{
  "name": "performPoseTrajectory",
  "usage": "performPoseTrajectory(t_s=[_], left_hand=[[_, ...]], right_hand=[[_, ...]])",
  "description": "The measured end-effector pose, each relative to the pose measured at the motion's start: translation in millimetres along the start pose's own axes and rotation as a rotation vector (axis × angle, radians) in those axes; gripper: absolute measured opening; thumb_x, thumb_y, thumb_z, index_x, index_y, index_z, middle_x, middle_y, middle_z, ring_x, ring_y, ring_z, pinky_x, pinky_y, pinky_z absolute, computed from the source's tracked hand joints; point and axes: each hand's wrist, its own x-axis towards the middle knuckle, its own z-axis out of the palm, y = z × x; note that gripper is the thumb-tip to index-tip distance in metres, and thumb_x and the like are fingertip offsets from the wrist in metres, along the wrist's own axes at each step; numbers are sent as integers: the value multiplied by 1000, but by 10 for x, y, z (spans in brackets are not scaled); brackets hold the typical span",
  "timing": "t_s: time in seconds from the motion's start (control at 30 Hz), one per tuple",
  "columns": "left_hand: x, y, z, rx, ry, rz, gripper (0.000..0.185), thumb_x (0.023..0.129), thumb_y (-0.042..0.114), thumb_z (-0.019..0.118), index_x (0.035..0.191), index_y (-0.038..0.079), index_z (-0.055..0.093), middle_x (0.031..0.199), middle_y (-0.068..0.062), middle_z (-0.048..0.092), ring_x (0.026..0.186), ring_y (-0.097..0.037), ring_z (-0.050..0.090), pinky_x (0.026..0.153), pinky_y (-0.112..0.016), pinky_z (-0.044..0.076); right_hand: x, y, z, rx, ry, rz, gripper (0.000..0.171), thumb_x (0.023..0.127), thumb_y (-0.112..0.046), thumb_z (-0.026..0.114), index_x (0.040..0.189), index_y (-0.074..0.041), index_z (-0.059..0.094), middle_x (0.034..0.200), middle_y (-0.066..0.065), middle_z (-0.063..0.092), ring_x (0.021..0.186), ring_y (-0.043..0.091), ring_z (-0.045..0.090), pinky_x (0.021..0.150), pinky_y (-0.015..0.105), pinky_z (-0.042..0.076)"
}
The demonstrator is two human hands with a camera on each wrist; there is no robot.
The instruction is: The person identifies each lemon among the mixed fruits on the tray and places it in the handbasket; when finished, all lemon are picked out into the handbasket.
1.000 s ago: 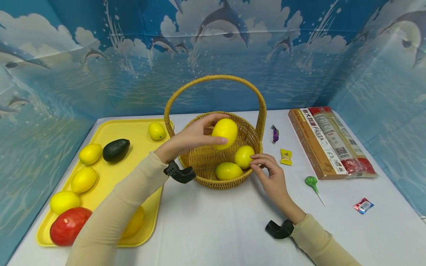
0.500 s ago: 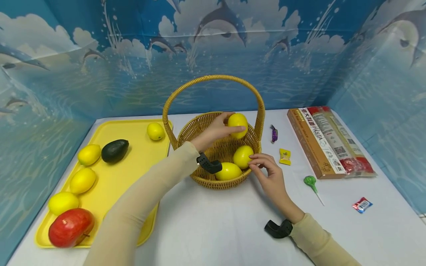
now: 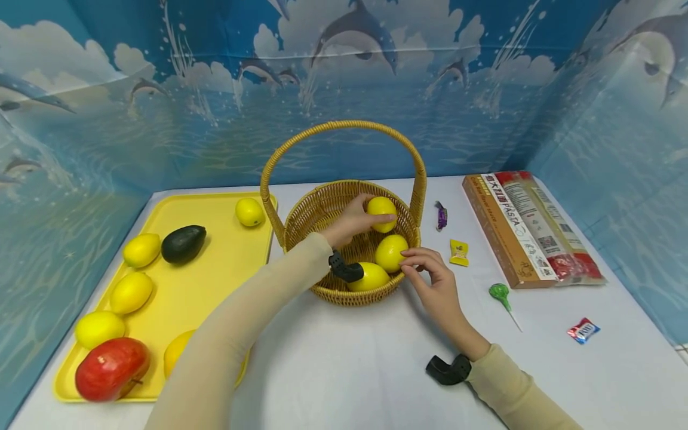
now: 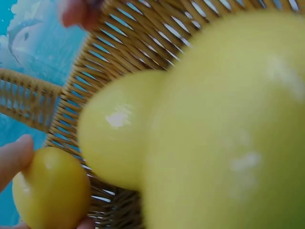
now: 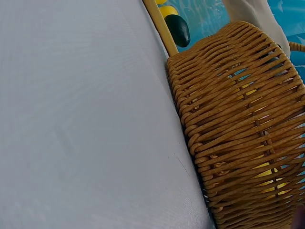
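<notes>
- Now: left hand fingers curled round a lemon, held low inside the wicker basket, at the far side near the rim under the handle. In the left wrist view the thumb lies against this lemon, with weave close behind it.
- Right hand at the basket's near-right rim; fingertips touch the rim and perhaps the near lemon by it. Fingers bent but grasping nothing that I can make out. The right wrist view gives only the basket wall and white table.
- Two lemons already lie in the basket: the near lemon and a front lemon, touching one another.
- Step in hand, as I judge it: setting down the third lemon; it looks at or just above the basket floor, contact not confirmed.
- Next move would call for loosening the left fingers once the lemon rests, then lifting clear without catching the handle.
- Outward: yellow tray at left with more lemons, an avocado, a red fruit.
</notes>
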Motion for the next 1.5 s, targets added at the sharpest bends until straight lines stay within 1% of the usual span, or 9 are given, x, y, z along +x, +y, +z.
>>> performPoseTrajectory(t_s=[0.23,0.47,0.67,0.9,1.03,1.13,1.27,1.37,1.5], left_hand=[[84,-150,53,39,40,13,72,81,29,75,137,5,37,120,-10,50,100,-21,53,83,-35,48],[84,-200,75,90,66,49,74,82,29,74,141,4,36,126,-12,49,106,-22,53,83,-31,48],[85,-224,87,124,82,58,74,82,33,74,140,5,38,124,-11,51,104,-21,54,82,-30,48],[68,-230,107,228,119,81,75,82,40,72,139,5,39,122,-10,53,101,-20,55,80,-30,48],[68,-233,113,249,127,85,75,82,40,72,140,5,39,123,-10,53,101,-20,55,80,-30,48],[66,-227,114,244,99,71,79,81,37,74,143,5,35,128,-11,50,106,-22,53,83,-32,48],[60,-218,93,173,27,41,85,81,27,75,147,4,26,133,-13,46,111,-24,51,88,-34,46],[62,-202,70,119,-25,13,85,83,23,73,148,4,21,135,-14,43,113,-26,49,90,-35,44],[64,-174,29,90,-73,-42,81,87,15,67,150,5,17,142,-14,35,121,-28,43,95,-37,40]], right_hand=[[27,-144,32,-4,-4,-4,11,83,19,57,88,11,63,104,27,57,103,20,49,76,22,41],[70,-323,49,-12,-10,11,9,83,21,55,87,15,61,102,32,55,101,21,49,76,21,41],[69,-332,52,-8,-6,10,10,83,21,55,88,14,61,102,31,55,101,20,48,76,22,41],[67,-330,54,-10,-5,10,10,83,20,56,88,14,62,102,30,55,101,18,48,76,22,41],[66,-317,53,-9,-3,1,8,84,18,56,88,13,62,103,28,56,101,18,48,77,21,41],[53,-278,39,-9,-4,-6,8,85,17,57,88,13,62,103,28,56,101,18,48,77,21,41],[17,-139,18,-6,-5,-2,12,83,19,57,89,11,64,104,27,57,102,19,49,76,21,41],[-4,-33,6,-4,-2,-1,13,84,18,58,89,9,64,105,25,57,103,18,49,76,21,41],[2,-6,1,2,-2,-15,10,84,15,59,90,8,65,106,24,58,104,19,49,77,21,41]])
